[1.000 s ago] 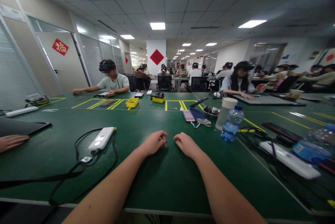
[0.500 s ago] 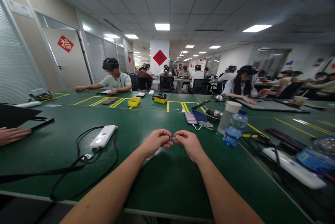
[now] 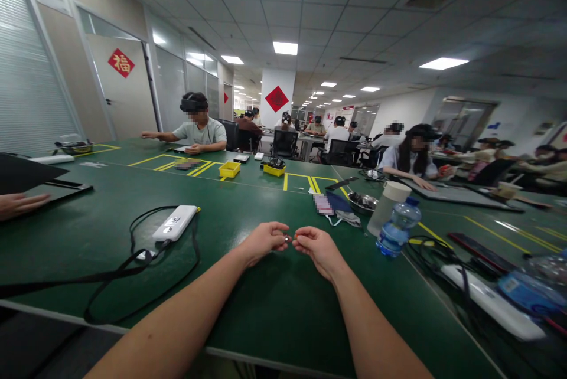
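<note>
My left hand and my right hand meet just above the green table, fingers curled. Both pinch a tiny pale object between their fingertips; it is too small to name. A white power bank with a black cable lies to the left of my left forearm. A clear water bottle with a blue cap stands to the right of my right hand.
A white cup, a metal bowl and a mask lie beyond the bottle. Yellow trays sit farther back. Another person's hand and a black tablet are at the left edge. Cables and a white device lie right. Several seated people fill the room.
My hands lifted off the table and came together, fingertips now touching around the tiny object. The camera tilted up slightly. The person at left raised the black tablet.
</note>
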`<state>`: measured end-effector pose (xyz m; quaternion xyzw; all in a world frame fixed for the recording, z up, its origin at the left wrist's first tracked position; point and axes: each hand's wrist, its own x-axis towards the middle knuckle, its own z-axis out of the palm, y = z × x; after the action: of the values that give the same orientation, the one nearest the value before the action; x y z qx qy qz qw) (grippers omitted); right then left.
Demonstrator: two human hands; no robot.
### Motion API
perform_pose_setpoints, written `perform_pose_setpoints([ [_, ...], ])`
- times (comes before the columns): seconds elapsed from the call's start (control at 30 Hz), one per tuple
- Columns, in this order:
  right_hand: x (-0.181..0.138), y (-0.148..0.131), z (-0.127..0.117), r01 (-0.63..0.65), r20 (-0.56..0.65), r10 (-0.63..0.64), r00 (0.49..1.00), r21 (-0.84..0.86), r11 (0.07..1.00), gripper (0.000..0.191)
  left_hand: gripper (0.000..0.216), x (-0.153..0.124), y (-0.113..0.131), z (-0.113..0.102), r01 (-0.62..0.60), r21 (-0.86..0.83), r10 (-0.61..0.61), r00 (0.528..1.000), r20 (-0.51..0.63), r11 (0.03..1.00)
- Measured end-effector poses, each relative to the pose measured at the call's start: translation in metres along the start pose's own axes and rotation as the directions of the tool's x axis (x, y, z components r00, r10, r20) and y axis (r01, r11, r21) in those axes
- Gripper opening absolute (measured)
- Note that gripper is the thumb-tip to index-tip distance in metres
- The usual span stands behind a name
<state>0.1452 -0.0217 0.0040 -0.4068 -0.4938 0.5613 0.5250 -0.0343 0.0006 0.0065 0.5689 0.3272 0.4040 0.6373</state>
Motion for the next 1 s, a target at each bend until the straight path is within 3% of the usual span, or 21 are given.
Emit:
perform_pose_setpoints([
  [0.17,0.0015,0.0009,-0.0023,-0.056,-0.024,0.056,0.998,0.016,0.998,0.019,0.023,-0.0009,0.0013,0.003,0.042,-0.024,-0.042,0.999,0.009,0.999],
  [0.3,0.0004,-0.0027,-0.0009,-0.123,-0.007,0.124,0.992,0.061,0.991,0.018,0.029,-0.0003,0.0005,0.0015,0.085,-0.044,-0.087,0.996,-0.031,0.995],
  [0.67,0.0001,-0.0053,-0.0007,-0.101,0.068,0.091,0.993,0.152,0.983,0.017,0.029,0.0011,0.0013,-0.0015,0.088,-0.262,-0.087,0.996,0.016,0.961],
  [1.0,-0.0008,-0.0049,0.0002,-0.175,0.058,0.168,0.984,0.134,0.976,0.016,0.035,0.0007,-0.0005,-0.0024,0.158,-0.261,-0.161,0.987,0.013,0.952],
])
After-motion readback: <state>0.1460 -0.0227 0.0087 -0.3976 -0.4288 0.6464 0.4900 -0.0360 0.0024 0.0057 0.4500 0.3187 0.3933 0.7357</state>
